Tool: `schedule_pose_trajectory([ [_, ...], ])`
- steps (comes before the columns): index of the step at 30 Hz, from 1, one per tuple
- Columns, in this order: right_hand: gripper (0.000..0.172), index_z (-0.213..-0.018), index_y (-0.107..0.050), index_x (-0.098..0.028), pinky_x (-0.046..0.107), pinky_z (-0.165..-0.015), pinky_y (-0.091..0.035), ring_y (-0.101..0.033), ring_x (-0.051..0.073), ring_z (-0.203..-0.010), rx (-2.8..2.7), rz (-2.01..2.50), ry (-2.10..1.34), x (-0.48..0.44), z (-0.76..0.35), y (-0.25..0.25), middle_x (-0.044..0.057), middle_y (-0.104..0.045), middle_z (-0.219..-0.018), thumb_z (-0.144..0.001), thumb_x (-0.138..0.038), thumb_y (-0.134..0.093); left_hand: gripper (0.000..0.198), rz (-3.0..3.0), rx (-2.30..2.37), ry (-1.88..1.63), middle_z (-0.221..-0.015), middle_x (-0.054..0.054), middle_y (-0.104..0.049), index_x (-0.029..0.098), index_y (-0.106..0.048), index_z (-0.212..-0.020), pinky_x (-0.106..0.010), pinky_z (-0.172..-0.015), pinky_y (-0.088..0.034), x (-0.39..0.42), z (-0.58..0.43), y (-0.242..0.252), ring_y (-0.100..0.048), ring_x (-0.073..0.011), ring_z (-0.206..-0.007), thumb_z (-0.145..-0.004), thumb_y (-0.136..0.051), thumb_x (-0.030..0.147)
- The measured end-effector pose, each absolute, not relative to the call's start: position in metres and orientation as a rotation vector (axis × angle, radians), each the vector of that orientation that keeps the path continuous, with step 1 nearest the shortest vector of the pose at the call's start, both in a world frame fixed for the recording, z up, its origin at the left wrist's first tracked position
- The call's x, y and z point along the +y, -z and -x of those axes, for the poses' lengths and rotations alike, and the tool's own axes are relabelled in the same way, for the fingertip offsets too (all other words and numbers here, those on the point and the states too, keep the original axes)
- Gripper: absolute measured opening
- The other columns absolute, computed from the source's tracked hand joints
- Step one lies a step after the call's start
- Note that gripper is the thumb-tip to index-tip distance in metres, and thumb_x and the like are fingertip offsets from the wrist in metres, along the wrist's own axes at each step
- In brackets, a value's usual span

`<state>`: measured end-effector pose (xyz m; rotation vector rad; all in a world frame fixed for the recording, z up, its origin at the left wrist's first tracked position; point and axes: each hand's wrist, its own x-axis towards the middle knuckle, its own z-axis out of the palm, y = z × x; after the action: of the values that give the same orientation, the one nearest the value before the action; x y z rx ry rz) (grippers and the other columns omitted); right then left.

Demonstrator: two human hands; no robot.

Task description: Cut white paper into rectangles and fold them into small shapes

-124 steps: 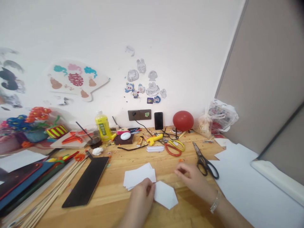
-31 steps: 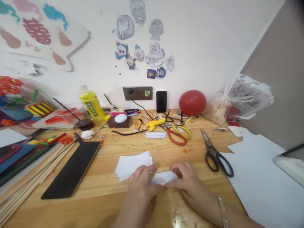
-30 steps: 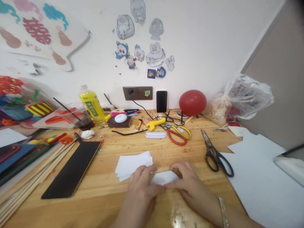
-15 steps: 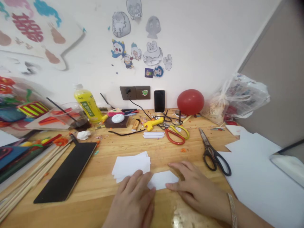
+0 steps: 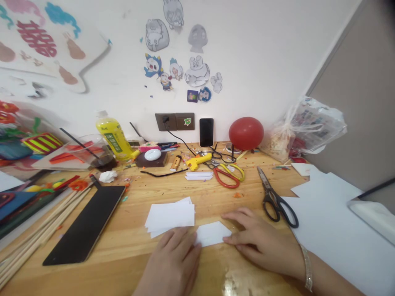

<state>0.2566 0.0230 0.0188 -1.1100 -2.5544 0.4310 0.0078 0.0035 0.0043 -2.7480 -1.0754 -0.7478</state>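
A small white piece of paper (image 5: 213, 233) with cut or folded corners at its right end lies on the wooden table between my hands. My left hand (image 5: 174, 255) has thumb and index finger closed on the paper's left end. At the right end, the thumb of my right hand (image 5: 257, 238) touches the paper's edge, and the other fingers are spread over the wood. Just behind my left hand is a loose stack of white paper pieces (image 5: 169, 216). Narrow folded white paper strips (image 5: 199, 176) lie farther back.
Black-handled scissors (image 5: 274, 199) lie to the right beside large white sheets (image 5: 342, 230). Red-and-yellow-handled scissors (image 5: 228, 176) and a yellow glue gun (image 5: 197, 161) are farther back. A black board (image 5: 88, 224) and wooden sticks (image 5: 46, 234) occupy the left. A red balloon (image 5: 246, 133) rests near the wall.
My right hand has shifted slightly right, and its fingers cover less of the paper. My left hand has drawn back a little, with its fingers closer together.
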Motion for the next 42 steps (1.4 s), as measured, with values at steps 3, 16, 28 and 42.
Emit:
schedule_pose_trajectory([
  [3, 0.026, -0.098, -0.068, -0.032, 0.041, -0.089, -0.042, -0.047, 0.023, -0.109, -2.579, 1.107, -0.401, 0.023, -0.262, -0.02, 0.004, -0.058, -0.12, -0.084, -0.019, -0.051, 0.023, 2.733, -1.073, 0.72, -0.093, -0.005, -0.068, 0.019, -0.066, -0.088, -0.038, -0.078, -0.047, 0.003, -0.008, -0.004, -0.059, -0.0229, -0.088, -0.082, -0.044, 0.012],
  [16, 0.036, -0.116, -0.055, -0.014, 0.035, -0.092, -0.041, -0.055, 0.021, -0.1, -2.656, 0.787, -0.616, 0.012, -0.236, -0.03, 0.009, -0.065, -0.109, -0.08, -0.018, -0.055, 0.03, 2.484, -1.18, 0.603, -0.121, -0.008, -0.06, 0.02, -0.063, -0.106, -0.039, -0.084, -0.045, 0.007, -0.004, 0.012, -0.053, -0.0277, -0.108, -0.082, -0.051, 0.033],
  [28, 0.022, -0.105, -0.059, -0.02, 0.037, -0.089, -0.04, -0.053, 0.019, -0.099, -2.616, 0.871, -0.398, 0.017, -0.246, -0.017, 0.007, -0.066, -0.104, -0.085, -0.016, -0.051, 0.019, 2.612, -0.867, 0.85, -0.104, -0.002, -0.069, 0.022, -0.065, -0.094, -0.034, -0.087, -0.045, 0.007, -0.012, 0.009, -0.056, -0.021, -0.107, -0.088, -0.047, 0.023],
  [42, 0.015, -0.083, -0.058, -0.019, 0.037, -0.082, -0.04, -0.055, 0.018, -0.082, -2.592, 0.809, -0.018, 0.017, -0.241, 0.004, 0.006, -0.066, -0.085, -0.09, -0.019, -0.045, 0.029, 2.667, -0.763, 0.884, -0.088, -0.003, -0.073, 0.014, -0.063, -0.095, -0.029, -0.077, -0.055, 0.009, -0.009, 0.006, -0.066, -0.0187, -0.091, -0.093, -0.034, 0.014],
])
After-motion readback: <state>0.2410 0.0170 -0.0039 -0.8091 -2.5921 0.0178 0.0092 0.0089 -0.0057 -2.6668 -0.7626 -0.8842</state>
